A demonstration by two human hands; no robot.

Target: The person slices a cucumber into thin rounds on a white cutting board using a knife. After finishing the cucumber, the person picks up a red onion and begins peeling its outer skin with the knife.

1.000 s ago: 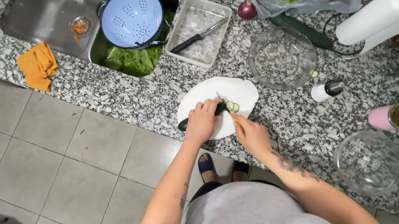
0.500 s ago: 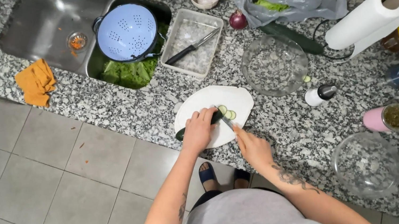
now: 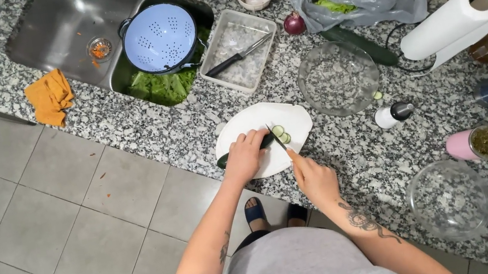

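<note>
The cucumber [image 3: 245,150] lies on the white board [image 3: 294,119], its long axis running from the board's near-left edge, where its dark end juts out, up toward the board's middle. The left hand [image 3: 244,157] presses down on it, fingers curled over it. The right hand [image 3: 314,178], just near-right of the board, grips a knife [image 3: 276,137] whose blade meets the cucumber's cut end. Slices [image 3: 282,133] lie right beside the blade. A glass bowl [image 3: 338,78] sits just beyond the board's far-right edge.
</note>
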